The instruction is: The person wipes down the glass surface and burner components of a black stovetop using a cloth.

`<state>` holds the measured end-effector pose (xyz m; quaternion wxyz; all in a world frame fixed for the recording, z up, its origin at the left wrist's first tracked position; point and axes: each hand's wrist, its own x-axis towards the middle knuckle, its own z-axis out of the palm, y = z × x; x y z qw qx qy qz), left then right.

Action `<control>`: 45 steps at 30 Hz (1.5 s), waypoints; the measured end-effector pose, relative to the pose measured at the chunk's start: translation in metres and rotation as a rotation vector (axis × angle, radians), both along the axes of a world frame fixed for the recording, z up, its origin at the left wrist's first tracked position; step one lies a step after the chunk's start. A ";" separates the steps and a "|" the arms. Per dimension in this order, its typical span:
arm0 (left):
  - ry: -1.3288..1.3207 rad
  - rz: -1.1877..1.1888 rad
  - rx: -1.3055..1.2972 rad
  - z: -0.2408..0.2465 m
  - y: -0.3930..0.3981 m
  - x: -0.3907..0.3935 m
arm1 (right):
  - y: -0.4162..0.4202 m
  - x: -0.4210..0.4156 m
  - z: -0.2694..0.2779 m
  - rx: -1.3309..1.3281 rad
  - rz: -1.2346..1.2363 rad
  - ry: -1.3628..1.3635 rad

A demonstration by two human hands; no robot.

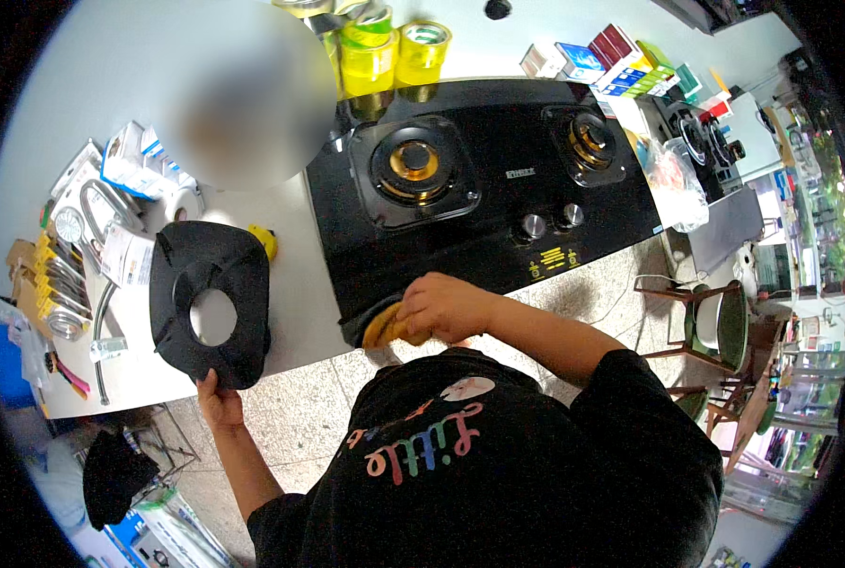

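Observation:
My left hand (220, 405) grips the lower edge of a black pan support (174, 277) with a round hole in its middle, over the white table left of the stove. A black glass gas cooktop (493, 206) with two burners lies in front of me. At its near left corner my right hand (440, 309) holds a bunched brown cloth (383, 326). The left burner (417, 162) and the right burner (591, 138) both show gold-coloured rings. Two metal knobs (534, 226) sit near the cooktop's front edge.
Rolls of yellow tape (422, 53) stand behind the cooktop. Small boxes (625, 64) are at the back right. A yellow tape measure (264, 241), a shower head (69, 224) and packaged hardware (60, 291) lie on the left. A wooden chair (724, 326) stands at right.

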<state>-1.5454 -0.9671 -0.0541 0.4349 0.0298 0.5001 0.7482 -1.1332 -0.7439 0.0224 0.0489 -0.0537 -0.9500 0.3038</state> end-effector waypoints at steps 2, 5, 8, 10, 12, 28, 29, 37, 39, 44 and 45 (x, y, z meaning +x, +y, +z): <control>0.005 -0.049 0.051 0.025 0.011 0.017 | 0.007 0.013 0.002 0.053 -0.068 0.176; 0.037 -0.148 0.096 0.059 0.033 0.049 | 0.011 0.024 0.010 0.153 -0.100 0.330; 0.079 -0.245 0.146 0.104 0.072 0.099 | 0.012 0.034 0.012 0.191 -0.086 0.474; 0.109 -0.294 0.147 0.118 0.093 0.125 | 0.010 0.035 0.022 0.131 -0.090 0.659; 0.072 -0.337 0.197 0.136 0.124 0.161 | 0.004 0.022 0.027 -0.017 -0.010 0.549; -0.026 -0.501 0.196 0.174 0.225 0.287 | 0.052 0.125 0.019 -0.001 -0.277 0.475; -0.017 -0.521 0.185 0.174 0.228 0.292 | 0.058 0.130 0.020 -0.006 -0.298 0.415; 0.052 -0.471 0.106 0.157 0.228 0.313 | 0.050 0.124 -0.029 0.075 -0.424 0.157; 0.012 -0.524 0.051 0.163 0.214 0.310 | 0.047 0.123 -0.050 0.229 -0.464 0.172; -0.042 -0.326 0.146 0.139 0.134 0.250 | 0.051 0.113 -0.034 0.190 -0.356 0.372; -0.021 -0.248 0.136 0.131 0.114 0.229 | 0.045 0.108 -0.035 0.157 -0.381 0.433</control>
